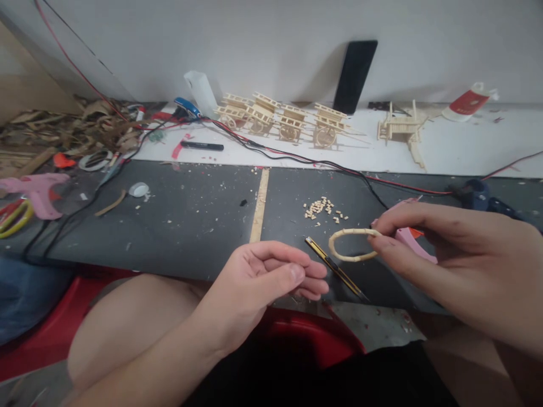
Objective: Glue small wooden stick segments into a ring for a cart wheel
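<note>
Between the thumb and forefinger of my right hand [428, 249] is a thin, pale ring [354, 259] that looks like bent bamboo, held above the dark tabletop. My left hand [267, 277] is to the left of it, open, fingers loosely stretched and the palm turned inward. Nothing shows in that hand. Below the ring lies a yellow and black utility knife [335, 268], near the table's front edge. Behind the ring is a small heap of cut wooden bits [320, 208]. A pink glue gun [416, 244] is partly hidden behind my right hand.
Several small wooden carts [288, 121] stand on a white strip along the wall, with another wooden model [403, 127] to their right. Cables [271, 151] cross the table. Wood scraps [72, 130] and a second pink glue gun [40, 189] are at left. A phone [356, 76] leans upright.
</note>
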### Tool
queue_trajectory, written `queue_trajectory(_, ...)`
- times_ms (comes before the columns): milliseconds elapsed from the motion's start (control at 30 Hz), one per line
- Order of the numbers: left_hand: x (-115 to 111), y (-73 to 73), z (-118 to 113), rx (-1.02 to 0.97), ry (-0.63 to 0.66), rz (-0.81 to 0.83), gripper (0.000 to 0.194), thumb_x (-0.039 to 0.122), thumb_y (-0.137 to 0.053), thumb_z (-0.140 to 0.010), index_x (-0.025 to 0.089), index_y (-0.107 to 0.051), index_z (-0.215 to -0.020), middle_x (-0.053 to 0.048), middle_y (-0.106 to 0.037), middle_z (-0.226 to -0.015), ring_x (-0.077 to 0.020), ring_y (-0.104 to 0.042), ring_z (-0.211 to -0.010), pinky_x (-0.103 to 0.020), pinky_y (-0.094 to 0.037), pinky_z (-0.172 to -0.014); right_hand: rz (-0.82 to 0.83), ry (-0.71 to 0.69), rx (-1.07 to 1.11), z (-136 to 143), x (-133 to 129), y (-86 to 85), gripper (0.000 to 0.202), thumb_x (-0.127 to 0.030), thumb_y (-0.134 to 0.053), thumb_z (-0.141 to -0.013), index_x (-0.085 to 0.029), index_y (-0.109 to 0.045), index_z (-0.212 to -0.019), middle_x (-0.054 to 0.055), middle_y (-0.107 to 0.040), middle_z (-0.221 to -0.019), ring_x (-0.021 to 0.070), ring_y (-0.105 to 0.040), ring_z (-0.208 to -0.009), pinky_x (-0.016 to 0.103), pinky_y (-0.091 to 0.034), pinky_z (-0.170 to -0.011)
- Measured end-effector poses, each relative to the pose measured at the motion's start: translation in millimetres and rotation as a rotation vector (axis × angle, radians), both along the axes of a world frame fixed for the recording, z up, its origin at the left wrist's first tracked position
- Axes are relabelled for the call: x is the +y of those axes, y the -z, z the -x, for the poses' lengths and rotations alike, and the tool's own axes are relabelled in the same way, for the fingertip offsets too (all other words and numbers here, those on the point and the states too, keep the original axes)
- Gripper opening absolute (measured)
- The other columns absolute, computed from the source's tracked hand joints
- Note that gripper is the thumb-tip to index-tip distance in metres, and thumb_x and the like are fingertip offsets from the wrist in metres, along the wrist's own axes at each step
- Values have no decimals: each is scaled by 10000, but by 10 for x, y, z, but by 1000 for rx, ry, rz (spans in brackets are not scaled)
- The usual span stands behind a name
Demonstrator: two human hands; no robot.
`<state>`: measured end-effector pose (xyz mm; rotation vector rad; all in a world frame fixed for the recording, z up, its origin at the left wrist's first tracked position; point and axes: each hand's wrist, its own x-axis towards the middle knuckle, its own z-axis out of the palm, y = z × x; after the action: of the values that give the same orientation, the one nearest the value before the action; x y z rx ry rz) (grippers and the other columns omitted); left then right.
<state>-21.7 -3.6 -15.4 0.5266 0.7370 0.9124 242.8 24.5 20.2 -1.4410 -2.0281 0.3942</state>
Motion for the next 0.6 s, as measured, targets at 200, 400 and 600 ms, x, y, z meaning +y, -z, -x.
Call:
queue_trajectory(200, 22, -11, -16, 19, 2, -1, 58, 142, -928, -934, 194, -905, -923, -62, -927, -965, -160, -891, -821, -219, -734, -832, 22, 9, 0, -12, -9, -7, 89, -358, -714, -970, -349, -765, -897, -85, -769, -752, 144, -591, -504, 300, -414, -452)
queue_trajectory(400, -3, -30, -26, 26, -11, 44, 157, 108, -996, -849, 206, -886, -795, -45, -924, -911, -153, -895, -789, -194, -726, -815, 18, 4, 5, -3, -14, -18, 94, -342, -701, -977, -351, -753, -899, -84, -766, -761, 154, -635, -553, 299, -459, -502)
queue_trajectory(600, 3, -28, -1, 85, -81, 15, 226, 68, -1018, -799, 212, -861, -723, -34, -930, -999, -163, -905, -887, -192, -722, -844, 22, 4, 9, -5, -9, -7, 85, -318, -712, -971, -352, -745, -900, -107, -749, -748, 126, -603, -536, 278, -448, -494)
